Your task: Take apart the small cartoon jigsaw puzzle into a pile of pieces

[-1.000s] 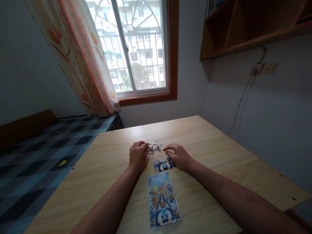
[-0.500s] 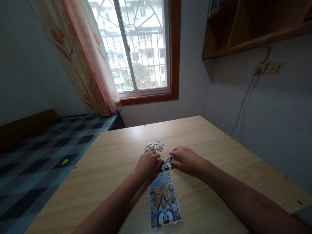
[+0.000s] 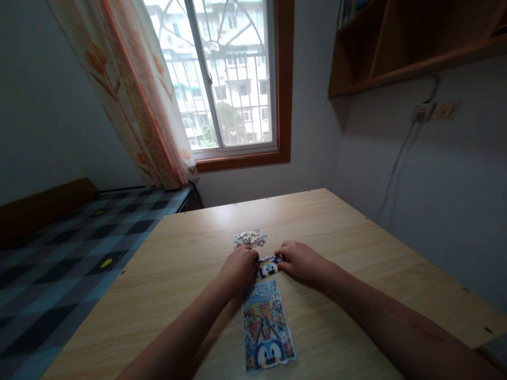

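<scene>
A small, partly joined jigsaw puzzle [image 3: 269,268], showing a blue cartoon dog's face, lies flat on the wooden table. My left hand [image 3: 241,265] is closed at its left edge, with the fingertips partly hidden. On the opposite side, the fingers of my right hand [image 3: 298,260] are pinched on the puzzle's upper right edge. Just beyond my left hand is a heap of loose puzzle pieces [image 3: 250,238]. Nearer to me lies a creased picture sheet [image 3: 266,322] with the same dog face and many small colourful figures.
The light wooden table [image 3: 190,253] stretches to the wall below the window [image 3: 237,79]. A bed with a checked cover [image 3: 79,253] stands on the left. Wooden shelves [image 3: 415,68] and a socket [image 3: 425,112] with a hanging cable are on the right wall.
My left hand has shifted slightly left and its fingers have drawn back, so more of the puzzle's face shows. The right hand has moved slightly down, still at the puzzle's edge.
</scene>
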The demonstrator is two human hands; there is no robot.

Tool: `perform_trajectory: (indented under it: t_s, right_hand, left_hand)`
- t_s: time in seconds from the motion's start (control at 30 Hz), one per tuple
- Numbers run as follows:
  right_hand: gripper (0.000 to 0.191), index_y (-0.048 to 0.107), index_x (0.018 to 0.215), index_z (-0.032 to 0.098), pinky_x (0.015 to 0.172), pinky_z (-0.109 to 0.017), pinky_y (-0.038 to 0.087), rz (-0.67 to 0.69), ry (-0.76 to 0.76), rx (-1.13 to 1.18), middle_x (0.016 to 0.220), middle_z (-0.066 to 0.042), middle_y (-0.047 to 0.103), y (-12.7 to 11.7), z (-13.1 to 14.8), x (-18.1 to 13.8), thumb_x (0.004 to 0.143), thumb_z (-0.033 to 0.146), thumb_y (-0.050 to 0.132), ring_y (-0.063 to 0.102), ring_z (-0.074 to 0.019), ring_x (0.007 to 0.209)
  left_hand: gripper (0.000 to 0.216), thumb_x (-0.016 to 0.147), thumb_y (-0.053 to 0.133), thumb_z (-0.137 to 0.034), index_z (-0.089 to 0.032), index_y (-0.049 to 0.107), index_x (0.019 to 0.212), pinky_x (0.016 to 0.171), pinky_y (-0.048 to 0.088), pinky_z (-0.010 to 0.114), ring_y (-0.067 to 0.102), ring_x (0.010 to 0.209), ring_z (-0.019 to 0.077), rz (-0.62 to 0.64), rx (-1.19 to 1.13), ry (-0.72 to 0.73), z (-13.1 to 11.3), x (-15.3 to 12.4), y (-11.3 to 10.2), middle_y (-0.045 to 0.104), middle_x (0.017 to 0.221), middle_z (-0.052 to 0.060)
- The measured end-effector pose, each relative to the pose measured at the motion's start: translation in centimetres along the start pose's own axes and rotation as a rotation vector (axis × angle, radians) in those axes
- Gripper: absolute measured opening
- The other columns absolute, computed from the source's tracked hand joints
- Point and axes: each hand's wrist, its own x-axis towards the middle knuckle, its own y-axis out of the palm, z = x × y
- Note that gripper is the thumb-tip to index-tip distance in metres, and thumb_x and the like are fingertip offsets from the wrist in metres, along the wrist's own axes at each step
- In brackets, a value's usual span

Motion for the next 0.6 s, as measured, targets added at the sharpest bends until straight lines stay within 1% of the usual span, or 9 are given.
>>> perform_trajectory:
  t_s: [0.07,0.23,0.37,0.47,0.6]
  right_hand:
    - [0.019,0.075,0.098,0.018,0.078,-0.024,0.038,-0.007,0.016,0.002,0.093,-0.006,0.066,0.15,-0.02,0.07,0.087,0.028,0.062,0.059,-0.0164,0.089]
    - [0.02,0.075,0.098,0.021,0.075,-0.025,0.037,-0.033,0.063,0.002,0.088,-0.005,0.068,0.5,-0.18,0.3,0.088,0.032,0.062,0.06,-0.017,0.086]
    - [0.02,0.075,0.098,0.023,0.074,-0.025,0.038,-0.038,0.096,0.026,0.089,-0.004,0.069,0.58,-0.38,0.41,0.088,0.034,0.062,0.06,-0.0167,0.084]
    - [0.021,0.075,0.098,0.021,0.079,-0.026,0.04,-0.075,0.101,0.046,0.092,-0.005,0.069,0.68,-0.48,0.48,0.087,0.035,0.064,0.06,-0.0178,0.088]
    - [0.028,0.074,0.108,0.02,0.091,-0.028,0.041,-0.174,0.099,0.102,0.101,-0.007,0.069,0.87,-0.49,0.56,0.088,0.036,0.065,0.059,-0.02,0.101]
  left_hand:
    - [0.021,0.085,0.051,-0.014,-0.019,0.071,0.081,0.078,0.047,0.03,0.064,0.088,0.0214,-0.008,-0.026,-0.022,0.06,0.06,0.01,0.07,0.09,0.008]
    - [0.02,0.087,0.054,-0.017,-0.021,0.073,0.084,0.08,0.046,0.029,0.064,0.091,0.0212,-0.021,-0.086,-0.064,0.09,0.06,-0.37,0.07,0.091,0.007]
    - [0.019,0.087,0.055,-0.018,-0.022,0.074,0.087,0.08,0.046,0.03,0.064,0.092,0.0213,-0.047,-0.118,-0.104,0.05,-0.01,-0.58,0.071,0.094,0.006]
    - [0.018,0.086,0.058,-0.02,-0.022,0.075,0.091,0.079,0.047,0.029,0.064,0.09,0.0201,-0.114,-0.162,-0.106,0.0,0.03,-0.52,0.071,0.098,0.005]
    - [0.021,0.087,0.057,-0.017,-0.022,0.075,0.094,0.08,0.047,0.027,0.064,0.09,0.018,-0.161,-0.203,-0.072,0.08,0.23,-0.31,0.071,0.099,0.005]
